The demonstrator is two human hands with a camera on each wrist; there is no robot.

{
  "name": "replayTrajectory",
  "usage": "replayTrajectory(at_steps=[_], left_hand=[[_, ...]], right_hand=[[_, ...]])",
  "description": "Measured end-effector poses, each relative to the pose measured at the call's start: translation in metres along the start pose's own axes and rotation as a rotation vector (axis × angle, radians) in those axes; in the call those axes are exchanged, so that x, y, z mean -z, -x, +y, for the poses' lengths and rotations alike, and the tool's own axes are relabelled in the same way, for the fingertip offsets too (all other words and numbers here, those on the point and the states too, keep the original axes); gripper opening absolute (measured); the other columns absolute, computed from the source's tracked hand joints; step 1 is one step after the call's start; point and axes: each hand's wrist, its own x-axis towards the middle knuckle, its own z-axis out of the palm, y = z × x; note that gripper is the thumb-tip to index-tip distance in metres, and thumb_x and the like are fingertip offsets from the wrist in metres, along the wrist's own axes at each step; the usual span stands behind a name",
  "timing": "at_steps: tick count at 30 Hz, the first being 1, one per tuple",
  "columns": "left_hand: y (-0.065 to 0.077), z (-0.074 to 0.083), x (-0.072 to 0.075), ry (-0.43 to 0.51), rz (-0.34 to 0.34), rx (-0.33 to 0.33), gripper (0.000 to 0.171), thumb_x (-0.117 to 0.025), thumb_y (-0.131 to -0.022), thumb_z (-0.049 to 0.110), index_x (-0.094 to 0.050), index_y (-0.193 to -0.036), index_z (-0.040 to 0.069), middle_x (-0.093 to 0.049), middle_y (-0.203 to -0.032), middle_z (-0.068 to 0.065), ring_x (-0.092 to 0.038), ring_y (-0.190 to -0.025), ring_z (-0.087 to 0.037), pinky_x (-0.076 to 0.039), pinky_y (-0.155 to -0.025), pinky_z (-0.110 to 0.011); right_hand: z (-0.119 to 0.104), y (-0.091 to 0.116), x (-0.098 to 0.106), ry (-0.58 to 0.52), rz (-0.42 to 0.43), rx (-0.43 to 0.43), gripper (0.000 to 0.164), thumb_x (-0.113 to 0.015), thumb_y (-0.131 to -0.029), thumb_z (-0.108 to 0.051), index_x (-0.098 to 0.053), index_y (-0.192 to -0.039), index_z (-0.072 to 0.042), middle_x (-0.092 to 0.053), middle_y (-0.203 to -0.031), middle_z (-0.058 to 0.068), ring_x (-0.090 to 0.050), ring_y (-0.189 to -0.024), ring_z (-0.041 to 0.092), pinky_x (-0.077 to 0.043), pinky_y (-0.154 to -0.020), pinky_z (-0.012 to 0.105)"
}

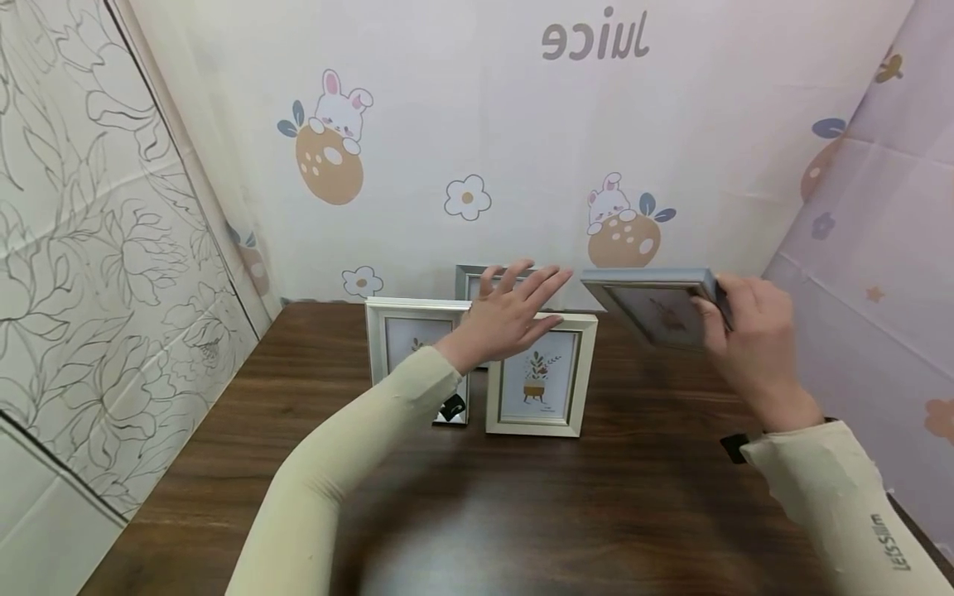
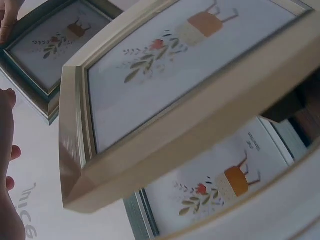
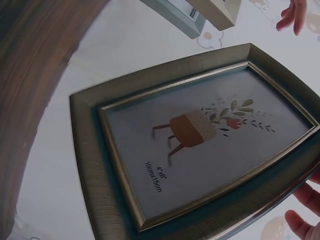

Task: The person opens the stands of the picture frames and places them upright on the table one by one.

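My right hand [image 1: 756, 343] grips one end of a blue-grey picture frame [image 1: 648, 277], thumb on the near face, holding it tilted above the table. Its potted-plant print [image 3: 200, 130] shows in the right wrist view. My left hand [image 1: 503, 323] reaches over a cream picture frame [image 1: 495, 414] with fingers straight and spread. Whether it touches that frame's top edge I cannot tell. The cream frame stands upright on the table. To its left stands a silver-white frame [image 1: 378, 348], partly covered by my left forearm. Behind them is a grey-blue frame [image 1: 464, 281], mostly hidden.
The dark wooden table [image 1: 477, 513] ends at a wall hung with printed cloth [image 1: 477, 108]. A panel with line-drawn flowers [image 1: 97, 248] rises along the left side. Another printed cloth [image 1: 872, 314] bounds the right. A small black object [image 1: 452, 406] shows by the silver-white frame's lower corner.
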Motion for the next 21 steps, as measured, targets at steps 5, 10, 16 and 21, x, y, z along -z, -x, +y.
replayTrajectory(at_steps=[5,10,16,21], left_hand=[[-0.009,0.006,-0.003,0.016,-0.038,0.035,0.061,-0.043,-0.103,0.049,-0.031,-0.156,0.020,-0.038,-0.153,0.004,-0.023,-0.137,-0.023,-0.014,-0.105,-0.051],[-0.019,0.013,-0.007,0.016,-0.025,0.032,0.060,-0.041,-0.104,0.049,-0.031,-0.156,0.021,-0.037,-0.152,0.005,-0.023,-0.136,-0.023,-0.014,-0.105,-0.051],[-0.029,0.021,-0.012,-0.028,0.010,0.028,0.058,-0.041,-0.104,0.048,-0.033,-0.156,0.021,-0.039,-0.151,0.007,-0.024,-0.135,-0.022,-0.015,-0.104,-0.050],[-0.032,0.028,-0.017,-0.051,0.008,0.018,0.058,-0.040,-0.105,0.049,-0.033,-0.156,0.022,-0.039,-0.151,0.008,-0.026,-0.134,-0.022,-0.016,-0.102,-0.050]], right_hand=[[-0.001,0.002,0.003,0.036,-0.007,-0.038,0.056,-0.051,-0.102,-0.042,-0.060,-0.104,0.014,-0.057,-0.089,0.032,-0.050,-0.080,0.052,-0.033,-0.072,0.063],[-0.002,0.006,0.008,0.071,-0.035,-0.086,0.047,-0.054,-0.100,-0.031,-0.060,-0.107,0.015,-0.056,-0.087,0.032,-0.050,-0.079,0.051,-0.031,-0.070,0.062],[-0.004,0.008,0.013,0.094,-0.016,-0.142,0.049,-0.053,-0.100,-0.032,-0.059,-0.105,0.016,-0.054,-0.085,0.033,-0.049,-0.078,0.052,-0.029,-0.069,0.062],[-0.005,0.011,0.016,0.099,-0.027,-0.207,0.034,-0.058,-0.097,-0.017,-0.058,-0.104,0.017,-0.055,-0.088,0.033,-0.051,-0.080,0.051,-0.028,-0.070,0.060]])
